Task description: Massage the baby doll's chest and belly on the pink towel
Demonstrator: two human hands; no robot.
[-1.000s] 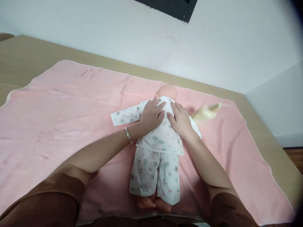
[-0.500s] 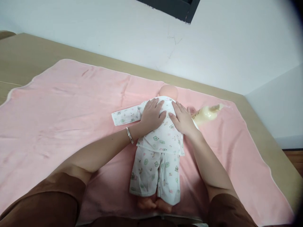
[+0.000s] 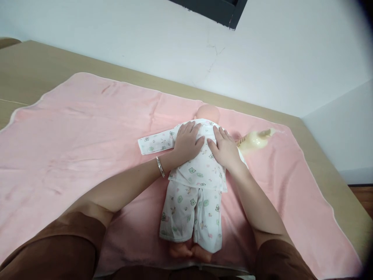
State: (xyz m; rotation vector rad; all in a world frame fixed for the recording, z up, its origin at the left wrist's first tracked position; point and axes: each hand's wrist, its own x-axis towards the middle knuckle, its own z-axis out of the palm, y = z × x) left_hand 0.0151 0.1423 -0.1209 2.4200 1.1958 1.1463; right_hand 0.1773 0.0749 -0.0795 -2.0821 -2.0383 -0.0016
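Pink fleecy blanket bears a bald, plastic-looking doll in white printed pyjamas. Probably light, firm beneath soft fabric; hold around the torso. Your left hand and right hand lie flat there, grasping nothing.

The face of the doll is hidden, and the top edge crops the dark frame.

A wrinkled pink blanket with a pale edge covers most of a light wooden table. On its right part lies a glossy cream bottle. Behind stands a white wall, thinly cracked below a dark frame cut off at the top.
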